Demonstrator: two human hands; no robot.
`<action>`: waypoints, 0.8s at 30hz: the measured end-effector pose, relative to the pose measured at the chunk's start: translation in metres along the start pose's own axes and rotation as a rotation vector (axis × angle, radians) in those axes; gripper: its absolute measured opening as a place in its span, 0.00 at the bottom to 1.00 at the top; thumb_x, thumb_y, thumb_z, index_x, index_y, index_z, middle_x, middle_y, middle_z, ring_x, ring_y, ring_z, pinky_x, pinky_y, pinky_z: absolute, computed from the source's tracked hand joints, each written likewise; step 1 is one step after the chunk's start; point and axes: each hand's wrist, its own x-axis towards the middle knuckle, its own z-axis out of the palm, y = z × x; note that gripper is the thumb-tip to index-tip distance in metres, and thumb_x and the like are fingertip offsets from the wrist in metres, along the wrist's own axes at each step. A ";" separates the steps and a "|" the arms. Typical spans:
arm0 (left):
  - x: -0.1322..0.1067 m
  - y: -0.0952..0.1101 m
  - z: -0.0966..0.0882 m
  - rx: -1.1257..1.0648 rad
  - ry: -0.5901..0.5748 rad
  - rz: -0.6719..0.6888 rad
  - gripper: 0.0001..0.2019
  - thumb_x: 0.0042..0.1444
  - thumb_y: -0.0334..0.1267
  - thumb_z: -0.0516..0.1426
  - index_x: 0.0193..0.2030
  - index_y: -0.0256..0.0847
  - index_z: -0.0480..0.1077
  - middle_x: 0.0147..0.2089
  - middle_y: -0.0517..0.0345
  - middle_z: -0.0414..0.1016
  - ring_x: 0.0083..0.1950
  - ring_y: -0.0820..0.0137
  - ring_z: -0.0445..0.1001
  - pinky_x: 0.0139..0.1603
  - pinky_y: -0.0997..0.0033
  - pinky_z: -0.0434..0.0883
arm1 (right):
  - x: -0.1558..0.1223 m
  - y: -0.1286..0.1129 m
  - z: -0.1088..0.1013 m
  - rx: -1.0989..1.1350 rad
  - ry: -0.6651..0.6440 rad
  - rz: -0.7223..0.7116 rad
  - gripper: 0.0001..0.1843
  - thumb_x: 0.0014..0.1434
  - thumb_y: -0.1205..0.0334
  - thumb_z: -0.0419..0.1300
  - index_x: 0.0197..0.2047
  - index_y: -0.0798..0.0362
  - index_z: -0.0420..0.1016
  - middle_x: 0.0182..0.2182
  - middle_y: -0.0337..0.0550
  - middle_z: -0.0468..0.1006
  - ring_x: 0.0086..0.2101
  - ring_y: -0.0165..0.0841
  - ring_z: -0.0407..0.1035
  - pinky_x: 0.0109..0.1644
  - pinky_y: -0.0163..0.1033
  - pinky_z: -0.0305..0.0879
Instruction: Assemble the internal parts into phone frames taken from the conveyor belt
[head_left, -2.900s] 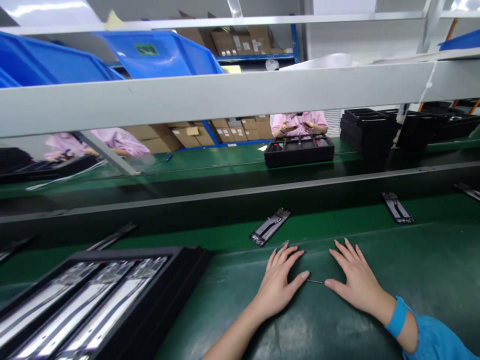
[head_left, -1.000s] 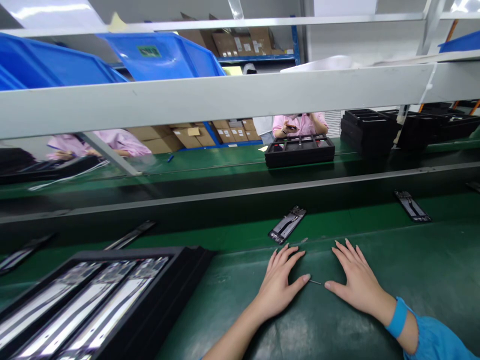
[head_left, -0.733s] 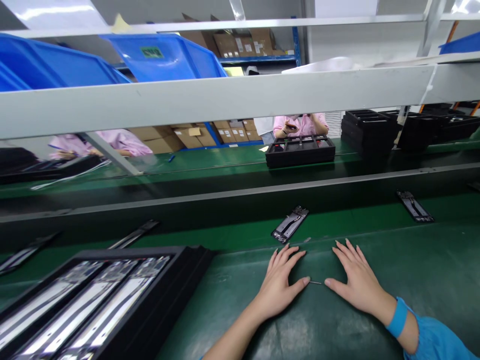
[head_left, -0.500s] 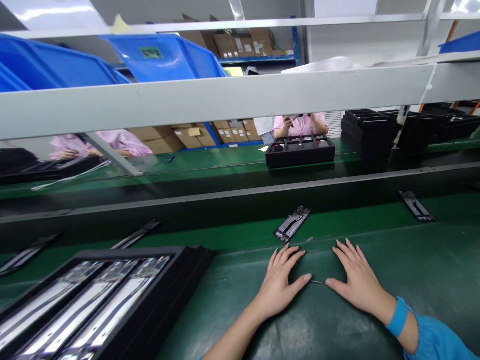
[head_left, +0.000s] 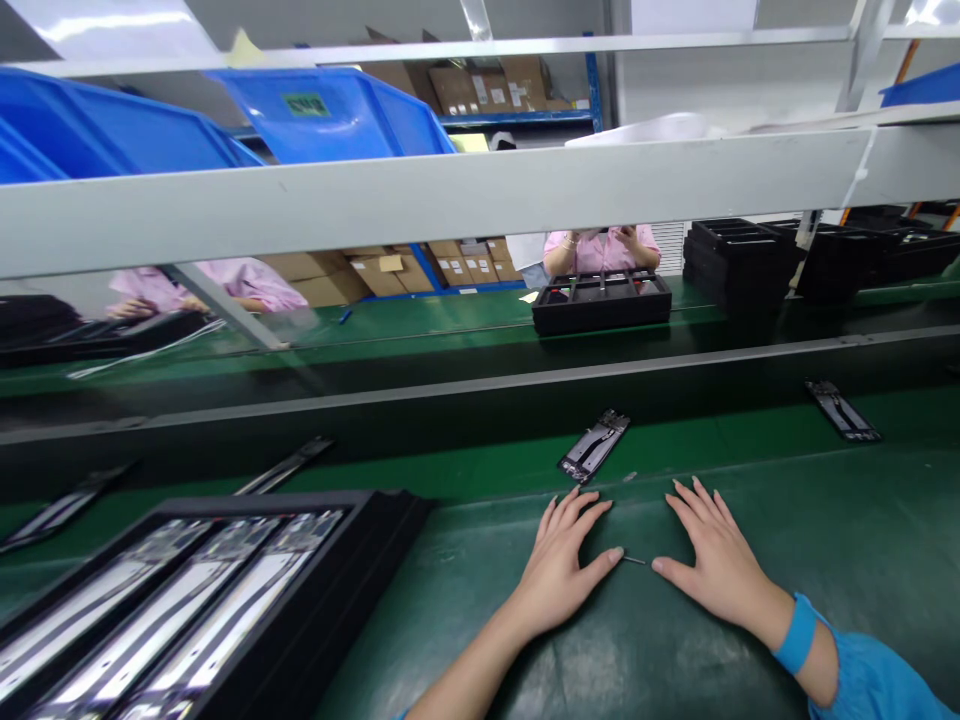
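My left hand [head_left: 564, 562] lies flat on the green work surface [head_left: 645, 660], fingers spread and holding nothing. Opposite it my right hand [head_left: 716, 560] rests the same way, with a blue band [head_left: 796, 634] on the wrist. A thin dark metal pin [head_left: 634, 561] lies between my two thumbs, its left end close to the left thumb tip; I cannot tell if they touch. Just beyond my left fingertips, an opened phone assembly [head_left: 595, 446] lies tilted on the green belt [head_left: 465, 465]. Another phone assembly [head_left: 843, 411] is farther right.
At left stands a black tray [head_left: 375, 560] with phone assemblies in slots; more lie behind it. A grey rail [head_left: 450, 388] and a white shelf beam [head_left: 420, 195] cross ahead. Blue bins [head_left: 337, 115] sit above. Beyond, people in pink work near a black tray [head_left: 602, 312].
The phone assemblies on the belt have shifted slightly to the right. My hands and the pin stay practically where they were. The far person's hands have moved a little.
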 end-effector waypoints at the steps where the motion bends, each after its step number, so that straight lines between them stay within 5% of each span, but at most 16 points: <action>1: 0.000 0.000 0.000 0.000 0.006 0.007 0.26 0.63 0.52 0.58 0.67 0.52 0.65 0.69 0.52 0.63 0.72 0.51 0.57 0.74 0.35 0.49 | 0.000 0.000 0.000 0.000 0.000 0.001 0.44 0.63 0.39 0.59 0.73 0.54 0.58 0.73 0.43 0.48 0.72 0.45 0.35 0.75 0.55 0.33; 10: 0.001 -0.001 0.000 -0.007 -0.002 -0.005 0.24 0.66 0.53 0.55 0.66 0.53 0.65 0.69 0.53 0.64 0.73 0.52 0.56 0.73 0.35 0.50 | -0.001 0.001 0.001 0.019 0.013 -0.014 0.46 0.64 0.32 0.54 0.73 0.54 0.58 0.73 0.45 0.49 0.72 0.46 0.36 0.75 0.55 0.34; 24: 0.001 0.000 0.000 -0.009 -0.026 -0.028 0.24 0.67 0.54 0.54 0.66 0.53 0.64 0.70 0.55 0.62 0.75 0.53 0.53 0.74 0.36 0.49 | 0.000 0.000 -0.002 -0.004 -0.009 -0.007 0.43 0.65 0.35 0.55 0.74 0.52 0.57 0.73 0.42 0.47 0.72 0.46 0.34 0.75 0.56 0.33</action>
